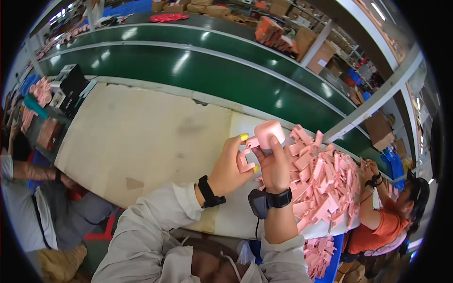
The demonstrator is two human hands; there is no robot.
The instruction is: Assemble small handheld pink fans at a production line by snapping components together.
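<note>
Above the pale worktable my left hand [225,166] is closed on a small pink C-shaped plastic piece [245,162]; yellow covers show on its thumb and a fingertip. To its right, my right hand [277,170] grips a pink rounded, box-like plastic part [270,132], thumb across its front. A short stem at that part's left side reaches close to the left fingertips. Whether the two pieces touch there I cannot tell. Right beside my right hand lies a large heap of pink plastic pieces [325,181].
A green conveyor [212,75] runs behind the worktable [141,132]. Under the table's right edge stands a blue bin [336,257] of pink pieces. A person in orange [377,226] works at the right; another person [47,203] sits at the left. A metal post [373,99] rises beyond the heap.
</note>
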